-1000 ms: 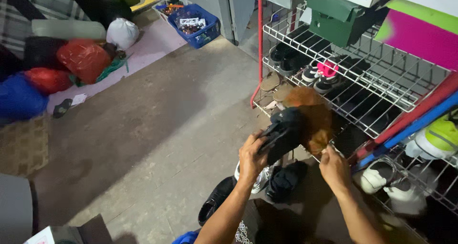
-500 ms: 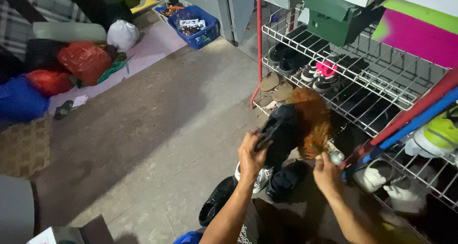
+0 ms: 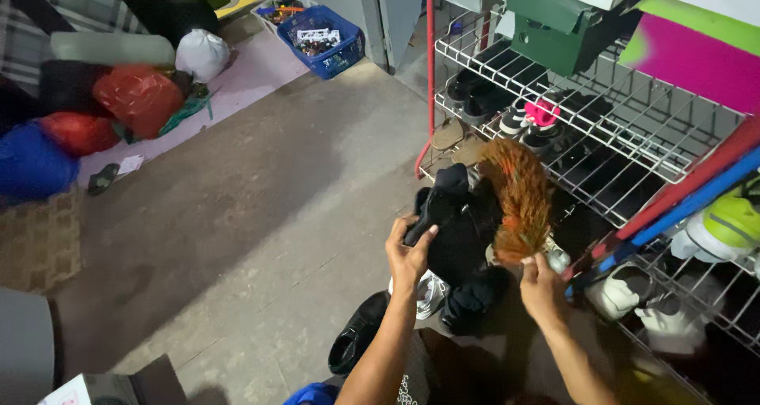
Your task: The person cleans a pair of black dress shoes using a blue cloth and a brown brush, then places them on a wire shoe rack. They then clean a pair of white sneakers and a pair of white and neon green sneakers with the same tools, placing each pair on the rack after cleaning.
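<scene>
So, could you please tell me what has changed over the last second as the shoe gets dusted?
The right hand has swept the orange-brown feather duster from behind the black shoe round to its right side, where the plume now stands upright. The left hand keeps its grip on the shoe, which has barely shifted. The white wire shoe rack stayed put.

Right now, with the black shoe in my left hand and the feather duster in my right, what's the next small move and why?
Probably sweep the feather duster leftward across the black shoe. The right hand holds the brush upright beside the shoe, feathers near its side, while the left hand holds the shoe up in front of the wire rack.
</scene>
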